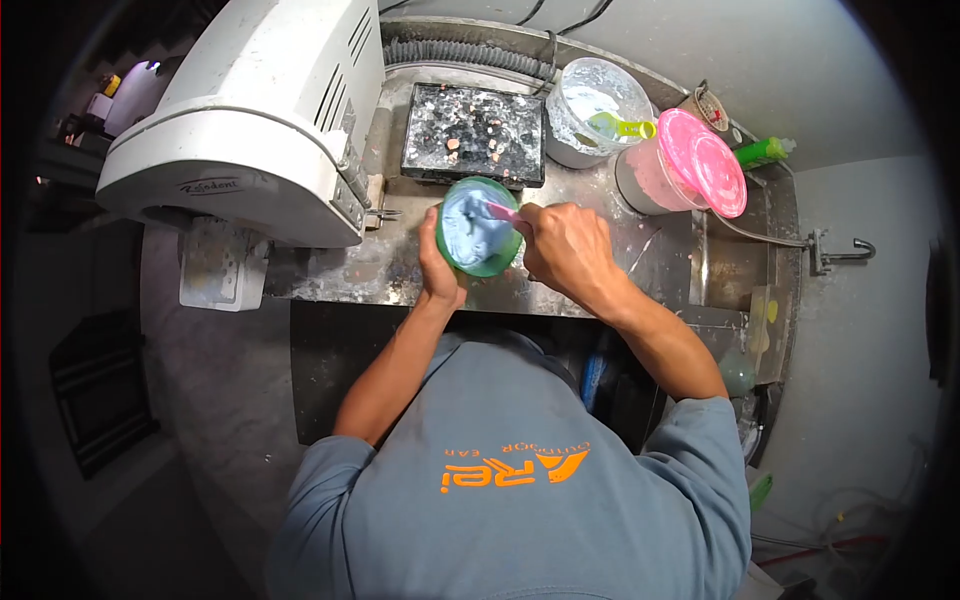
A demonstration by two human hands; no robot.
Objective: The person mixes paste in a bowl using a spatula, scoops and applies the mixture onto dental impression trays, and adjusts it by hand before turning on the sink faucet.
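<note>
My left hand [437,262] is wrapped around the side of a green mixing bowl [497,262], thumb up along its wall. Inside the bowl is a thick, pale blue paste [470,228] that looks like wet plaster. From the right, my right hand [572,245] grips a pink spatula [503,212], whose far end reaches into the paste. The bowl is tilted toward me, just in front of a black scale-like platform [475,130] strewn with crumbs. How much of the spatula lies under the paste is hidden.
A large white machine [250,130] takes up the left of the metal bench [350,270]. Behind stand a white tub [575,150] with a green scoop [622,126] and a pink tub [645,180] with its lid [705,160] askew. A sink [740,265] and tap [840,255] are at right.
</note>
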